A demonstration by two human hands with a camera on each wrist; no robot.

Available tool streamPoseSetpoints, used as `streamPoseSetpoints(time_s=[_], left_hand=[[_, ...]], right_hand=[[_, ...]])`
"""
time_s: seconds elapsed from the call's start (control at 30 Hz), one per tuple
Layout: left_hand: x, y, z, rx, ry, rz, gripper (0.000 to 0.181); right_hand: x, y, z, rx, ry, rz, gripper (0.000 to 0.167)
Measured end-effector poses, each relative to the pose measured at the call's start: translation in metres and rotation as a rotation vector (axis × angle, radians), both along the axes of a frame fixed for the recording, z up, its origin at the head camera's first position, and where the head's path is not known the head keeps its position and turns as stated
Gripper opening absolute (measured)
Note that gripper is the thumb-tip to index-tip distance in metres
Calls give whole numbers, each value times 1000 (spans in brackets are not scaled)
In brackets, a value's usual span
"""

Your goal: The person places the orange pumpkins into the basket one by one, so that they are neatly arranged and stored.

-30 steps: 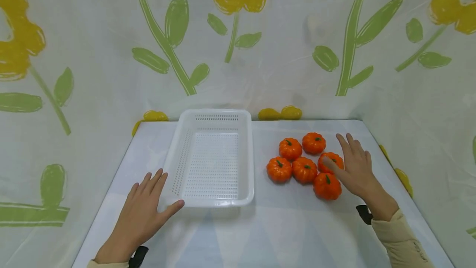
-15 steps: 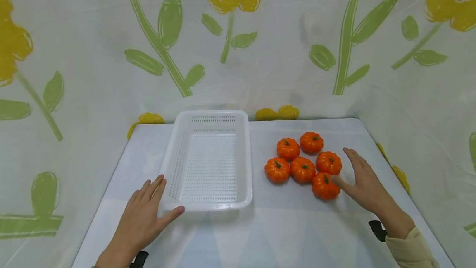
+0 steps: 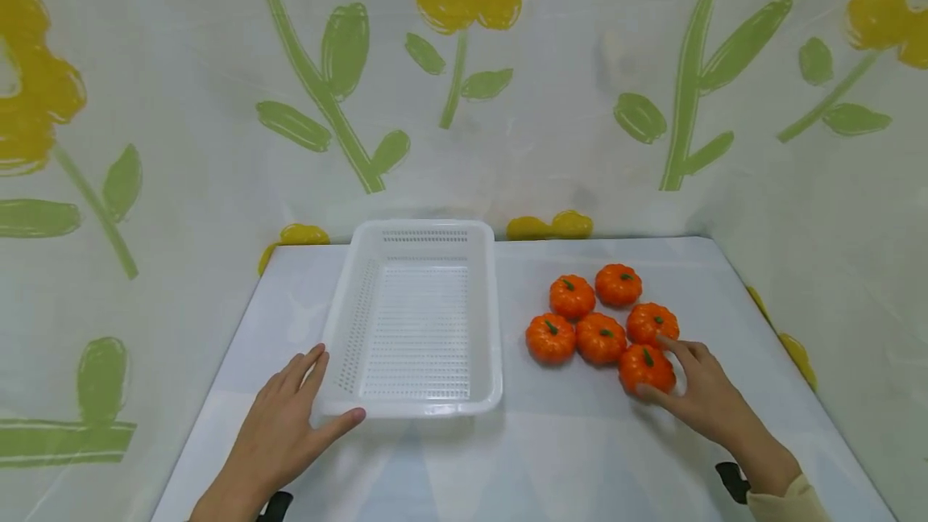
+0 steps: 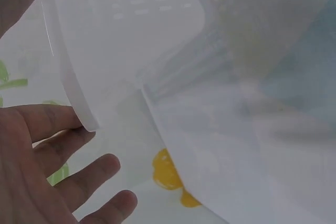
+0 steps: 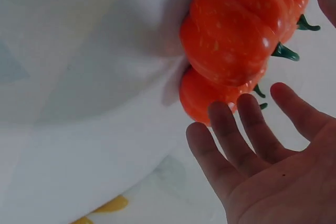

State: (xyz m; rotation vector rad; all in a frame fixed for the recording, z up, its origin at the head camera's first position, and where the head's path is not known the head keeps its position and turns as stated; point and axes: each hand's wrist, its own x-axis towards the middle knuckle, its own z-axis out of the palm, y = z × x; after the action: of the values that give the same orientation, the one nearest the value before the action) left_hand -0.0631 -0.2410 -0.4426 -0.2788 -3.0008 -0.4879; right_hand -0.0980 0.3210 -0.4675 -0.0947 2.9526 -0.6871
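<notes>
A white perforated plastic basket [image 3: 435, 408] stands left of the table's middle. At its near-left corner is my left hand [image 3: 279, 419], fingers extended; in the left wrist view the fingertips [image 4: 79, 127] meet the basket's rim [image 4: 63, 72]. Several small orange pumpkins with green stems sit in a cluster to the right. My right hand [image 3: 706, 401] is at the nearest pumpkin [image 3: 645, 370], thumb on the near side and fingers on the far side. In the right wrist view, its fingers [image 5: 231, 135] look spread and loosely bent, not closed round that pumpkin [image 5: 226, 35].
Beyond the nearest pumpkin lie another pumpkin [image 3: 652, 322] and a middle one [image 3: 600, 338]. The white table [image 3: 551, 457] ends at a curtain [image 3: 536, 143] printed with yellow flowers, which also hangs along both sides.
My right hand has drawn back from above the right side of the cluster and lowered to the nearest pumpkin. My left hand stays by the basket corner. The pumpkins look unmoved.
</notes>
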Motion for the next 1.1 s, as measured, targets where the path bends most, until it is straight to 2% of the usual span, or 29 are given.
streamPoseSetpoints(time_s=[0.13, 0.33, 0.57, 0.77, 0.93, 1.1], left_hand=[[0, 0, 1, 3, -1, 0, 101], [-1, 0, 0, 20, -3, 3, 102], [-2, 2, 0, 23, -9, 12, 103], [-1, 1, -1, 29, 2, 17, 103], [0, 0, -4, 38, 0, 15, 103], [0, -1, -5, 33, 7, 17, 102]], right_hand=[[0, 0, -6, 15, -17, -4, 98], [0, -2, -13, -2, 9, -10, 89], [-1, -2, -11, 17, -8, -25, 87], [0, -1, -2, 23, -2, -27, 90], [1, -3, 7, 3, 49, -28, 91], [-4, -11, 15, -32, 159, -9, 81]])
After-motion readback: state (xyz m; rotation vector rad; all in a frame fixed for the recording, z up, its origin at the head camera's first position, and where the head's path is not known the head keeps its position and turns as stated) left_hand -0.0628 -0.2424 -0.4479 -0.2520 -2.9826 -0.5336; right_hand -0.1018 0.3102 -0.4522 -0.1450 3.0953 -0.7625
